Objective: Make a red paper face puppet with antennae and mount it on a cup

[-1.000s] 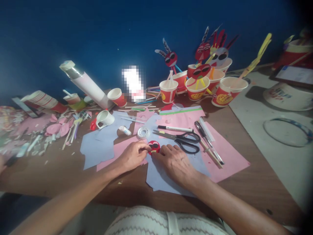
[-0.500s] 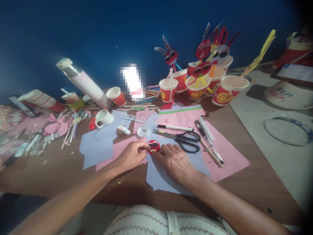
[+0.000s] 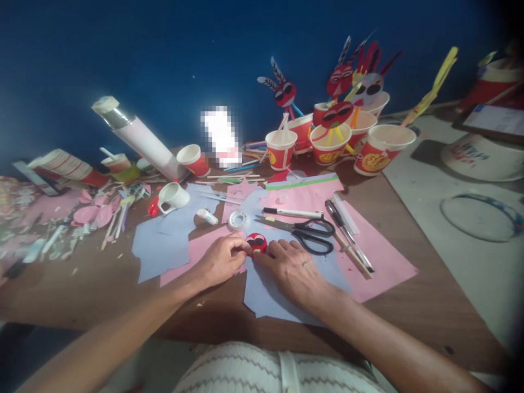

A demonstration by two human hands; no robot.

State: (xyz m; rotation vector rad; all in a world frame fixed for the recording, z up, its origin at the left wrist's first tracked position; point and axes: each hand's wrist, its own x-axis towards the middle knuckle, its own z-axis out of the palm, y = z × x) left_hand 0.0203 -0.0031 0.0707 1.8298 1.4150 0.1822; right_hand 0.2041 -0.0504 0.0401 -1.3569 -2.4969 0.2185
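A small round red paper face (image 3: 257, 242) with dark-and-white eyes and a pale piece low on it lies over the light blue paper. My left hand (image 3: 224, 256) pinches its left edge between thumb and fingers. From the other side my right hand (image 3: 291, 268) grips the lower right edge, thumb on the face and fingers curled. Just beyond the hands are black-handled scissors (image 3: 301, 232) with slightly parted blades, a clear tape roll (image 3: 238, 219) and a small white tube (image 3: 207, 216). The face's lower edge is partly hidden by my fingers.
Pink paper (image 3: 380, 256) lies right, carrying pens (image 3: 347, 232). A white mug (image 3: 173, 197) stands left, near paper scraps (image 3: 96, 213). Behind are a leaning white cylinder (image 3: 143, 144) and red paper cups (image 3: 331, 144) with paper-face figures. Beyond the brown table's right edge lies a hoop (image 3: 483, 218).
Both hands keep their hold on the red paper face, with hardly any movement. The camera view has shifted very slightly.
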